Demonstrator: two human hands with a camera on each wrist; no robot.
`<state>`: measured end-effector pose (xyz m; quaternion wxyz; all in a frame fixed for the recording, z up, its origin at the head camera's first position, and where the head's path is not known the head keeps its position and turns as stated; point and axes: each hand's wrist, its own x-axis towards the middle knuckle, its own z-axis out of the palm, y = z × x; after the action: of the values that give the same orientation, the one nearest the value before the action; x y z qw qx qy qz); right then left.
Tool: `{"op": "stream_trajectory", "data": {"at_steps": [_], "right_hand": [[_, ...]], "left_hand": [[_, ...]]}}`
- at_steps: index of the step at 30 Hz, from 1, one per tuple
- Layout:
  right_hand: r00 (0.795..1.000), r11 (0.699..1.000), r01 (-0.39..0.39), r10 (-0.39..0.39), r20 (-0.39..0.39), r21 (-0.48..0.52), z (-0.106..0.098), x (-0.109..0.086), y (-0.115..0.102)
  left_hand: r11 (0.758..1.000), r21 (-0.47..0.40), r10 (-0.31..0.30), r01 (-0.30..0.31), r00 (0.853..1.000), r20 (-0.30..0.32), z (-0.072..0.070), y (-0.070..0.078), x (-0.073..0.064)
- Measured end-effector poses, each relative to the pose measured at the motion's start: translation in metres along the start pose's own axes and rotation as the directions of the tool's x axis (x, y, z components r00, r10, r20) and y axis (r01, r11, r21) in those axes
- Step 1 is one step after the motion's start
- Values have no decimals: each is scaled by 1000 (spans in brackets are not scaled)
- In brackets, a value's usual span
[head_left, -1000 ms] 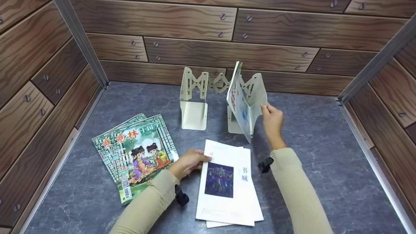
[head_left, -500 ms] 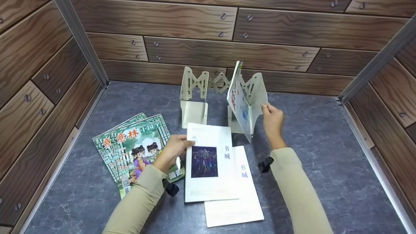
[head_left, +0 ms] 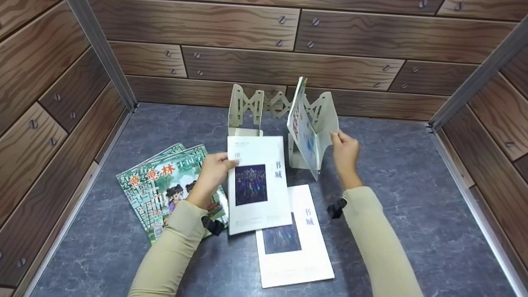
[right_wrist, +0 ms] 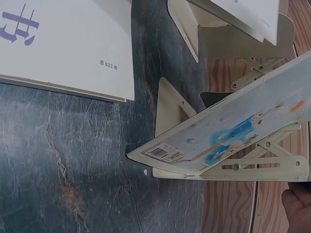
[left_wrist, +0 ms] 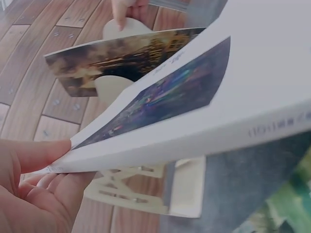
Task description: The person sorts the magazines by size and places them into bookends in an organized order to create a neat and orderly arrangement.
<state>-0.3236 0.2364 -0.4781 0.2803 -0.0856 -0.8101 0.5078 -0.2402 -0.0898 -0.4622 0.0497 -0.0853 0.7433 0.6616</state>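
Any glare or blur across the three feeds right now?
Head: a pale sheen over the cover picture of the lower white magazine; left wrist: hazy, spine print on the held white magazine too blurred to read; right wrist: dimmer, barcode stripes on the upright magazine distinct.

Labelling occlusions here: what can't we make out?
Head view: lower white magazine, upper left corner, behind the held magazine.
Head view: top green magazine, lower part, partly behind the left sleeve.
Left wrist view: held magazine, far end, cut off by right edge.
Right wrist view: right grip, partly cut off by right edge.
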Motion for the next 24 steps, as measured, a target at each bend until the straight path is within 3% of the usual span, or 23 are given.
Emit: {"op": "stream_trajectory", "data": {"at_steps": [9, 17, 20, 24], "right_hand": [[1000, 1000, 26, -26, -3, 0, -1, 2, 0], [999, 999, -33, 33, 10, 17, 1, 1, 2], [999, 999, -37, 37, 8, 19, 1, 0, 1], [1000, 1000, -12, 12, -9, 9, 1, 0, 1]], "left_hand": [[995, -29, 95, -97, 995, -42, 4, 23, 5], [988, -49, 142, -149, 983, -118, 9, 33, 7], [980, -23, 190, -196, 971, -147, 14, 35, 8], [955, 72, 295, -286, 934, -202, 23, 38, 7]]}}
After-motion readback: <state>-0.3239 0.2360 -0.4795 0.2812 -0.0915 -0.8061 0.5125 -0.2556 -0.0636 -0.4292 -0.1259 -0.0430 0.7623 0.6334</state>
